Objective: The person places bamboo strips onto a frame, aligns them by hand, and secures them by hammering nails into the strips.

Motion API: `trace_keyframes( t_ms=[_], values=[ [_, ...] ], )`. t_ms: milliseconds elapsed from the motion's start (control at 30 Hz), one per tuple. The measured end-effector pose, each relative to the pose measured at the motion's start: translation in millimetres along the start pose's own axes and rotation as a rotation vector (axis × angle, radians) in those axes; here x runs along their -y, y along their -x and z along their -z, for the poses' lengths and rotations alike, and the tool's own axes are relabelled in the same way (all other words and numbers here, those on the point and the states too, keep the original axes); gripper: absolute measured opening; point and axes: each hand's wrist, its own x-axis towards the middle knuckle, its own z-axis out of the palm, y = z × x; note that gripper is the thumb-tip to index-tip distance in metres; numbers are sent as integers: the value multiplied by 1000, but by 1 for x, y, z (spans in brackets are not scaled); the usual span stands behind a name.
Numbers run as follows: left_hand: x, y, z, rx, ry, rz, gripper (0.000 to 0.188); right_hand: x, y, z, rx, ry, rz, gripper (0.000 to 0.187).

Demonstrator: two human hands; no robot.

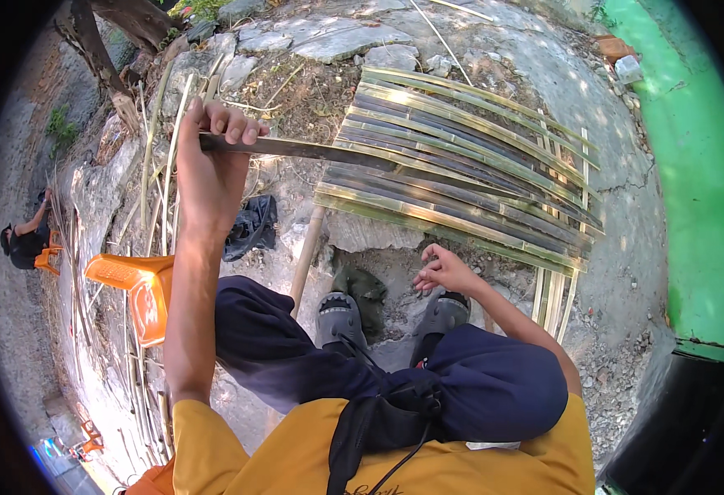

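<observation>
My left hand (213, 169), raised at the upper left, is closed around one end of a long dark bamboo strip (317, 150). From there the strip runs rightward over a row of split bamboo slats (453, 124), green and dark brown, laid side by side. Thin pale strips (548, 289) cross under the slats at their right end. Below the slats, above my feet, hovers my right hand (446, 271); its fingers are loosely bent and apart, with nothing seen in them.
An orange plastic chair (143, 289) stands beside my left forearm. A black plastic bag (250, 227) and a bamboo pole (306, 256) lie nearby. Loose bamboo lengths (168, 157) lean at the left. A green wall (700, 165) bounds the right; a person (28, 235) sits far left.
</observation>
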Motion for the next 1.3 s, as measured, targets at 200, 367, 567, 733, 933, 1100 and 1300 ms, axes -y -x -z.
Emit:
trace_keyframes(
  t_ms=[200,367,567,733,933,1100,1300],
  values=[
    [0,1,2,-26,-53,-26,37,122,-18,-25,271,207,-52,25],
    [-1,-5,7,-46,-55,-27,40,172,-79,-58,225,563,126,23],
    [6,-18,7,-149,-214,-97,45,146,-205,-119,-149,467,200,17],
    [5,-22,10,-104,-183,6,48,119,-306,-163,-342,421,252,13],
    [-6,-20,10,-91,-188,22,51,111,-321,-196,-359,430,167,14],
    [2,-23,6,-81,-160,35,52,97,-325,-184,-423,133,154,10],
    [3,-25,2,-87,-159,55,52,92,-273,-114,-65,1059,525,23]
  ],
)
